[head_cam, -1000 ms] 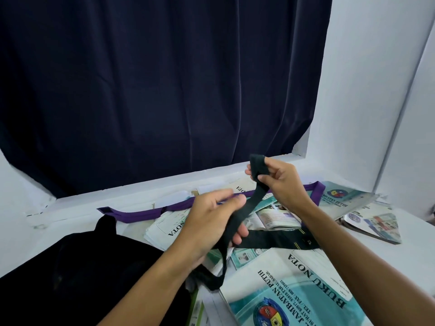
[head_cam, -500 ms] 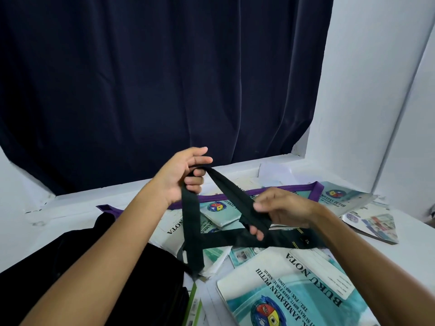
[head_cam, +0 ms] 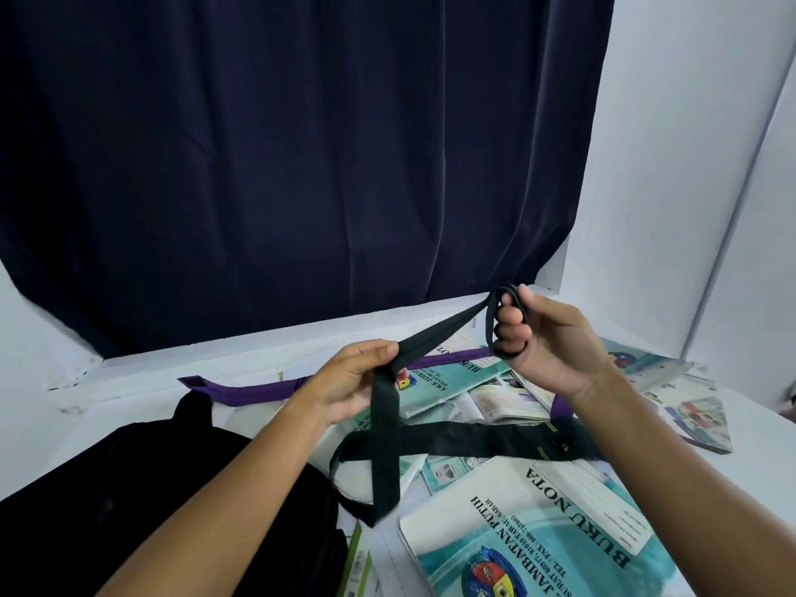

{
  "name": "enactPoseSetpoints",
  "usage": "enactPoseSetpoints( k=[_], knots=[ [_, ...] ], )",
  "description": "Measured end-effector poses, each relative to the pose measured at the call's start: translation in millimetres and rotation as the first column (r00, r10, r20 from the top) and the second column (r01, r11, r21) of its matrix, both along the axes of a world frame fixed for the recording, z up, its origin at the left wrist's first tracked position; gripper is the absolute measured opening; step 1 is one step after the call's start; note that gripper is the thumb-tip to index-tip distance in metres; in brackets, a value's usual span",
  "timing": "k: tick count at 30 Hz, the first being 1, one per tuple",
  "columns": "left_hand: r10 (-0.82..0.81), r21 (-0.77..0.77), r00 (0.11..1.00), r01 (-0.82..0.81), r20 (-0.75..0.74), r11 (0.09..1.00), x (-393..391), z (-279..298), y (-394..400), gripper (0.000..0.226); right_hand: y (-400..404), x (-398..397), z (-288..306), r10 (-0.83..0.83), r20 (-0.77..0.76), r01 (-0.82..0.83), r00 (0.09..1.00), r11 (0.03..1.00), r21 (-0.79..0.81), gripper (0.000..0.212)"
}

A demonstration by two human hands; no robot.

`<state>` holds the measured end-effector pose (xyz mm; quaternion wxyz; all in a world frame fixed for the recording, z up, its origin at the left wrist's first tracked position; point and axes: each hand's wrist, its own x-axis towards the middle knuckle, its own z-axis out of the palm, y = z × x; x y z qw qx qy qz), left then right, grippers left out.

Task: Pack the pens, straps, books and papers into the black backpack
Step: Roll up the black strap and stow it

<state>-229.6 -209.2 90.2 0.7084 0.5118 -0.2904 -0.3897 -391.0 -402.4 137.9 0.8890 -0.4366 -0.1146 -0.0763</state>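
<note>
A long black strap (head_cam: pixel 456 437) is held above the table by both hands. My right hand (head_cam: pixel 547 338) has one end looped around its curled fingers at the upper right. My left hand (head_cam: pixel 349 381) pinches the strap lower down at the centre, and the remainder hangs down and trails across the books. The black backpack (head_cam: pixel 142 493) lies at the lower left. A purple strap (head_cam: pixel 254 387) stretches across the table behind my hands. Teal "Buku Nota" books (head_cam: pixel 542 532) and loose papers (head_cam: pixel 499 400) are spread at the right.
A dark navy curtain (head_cam: pixel 301 157) hangs behind the white table (head_cam: pixel 142 372). White walls (head_cam: pixel 689 165) close the right side. More books (head_cam: pixel 689 407) lie at the far right. A green-edged item (head_cam: pixel 357 562) sits beside the backpack.
My right hand rose up and to the right, winding the strap end around its fingers. My left hand dropped lower to the centre and pinches the strap there.
</note>
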Motion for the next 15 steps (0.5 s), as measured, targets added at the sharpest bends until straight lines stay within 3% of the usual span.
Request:
enactPoseSetpoints(
  k=[3, 7, 10, 13, 15],
  knots=[
    [0.031, -0.056, 0.977, -0.044, -0.209, 0.997, -17, -8, -7, 0.019, 16, 4, 10, -0.192, -0.025, 0.193, 0.981, 0.963, 0.188, 0.016],
    [0.088, -0.055, 0.966, -0.104, -0.242, 0.993, -32, -15, -12, 0.026, 20, 16, 11, -0.27, 0.03, 0.254, 0.962, 0.933, 0.256, 0.025],
    [0.043, -0.052, 0.994, -0.048, -0.103, 0.997, -37, -19, -9, 0.035, 21, 24, 7, -0.371, 0.069, 0.356, 0.926, 0.92, 0.164, 0.027],
    [-0.01, 0.013, 0.993, 0.008, 0.117, 1.0, -43, -18, -5, 0.021, 25, 29, 4, -0.464, 0.081, 0.464, 0.882, 0.886, 0.028, 0.026],
    [0.004, 0.061, 0.988, -0.014, 0.156, 0.998, -48, -14, -4, 0.021, 25, 30, 0, -0.514, 0.123, 0.525, 0.849, 0.846, -0.093, 0.027]
  ],
)
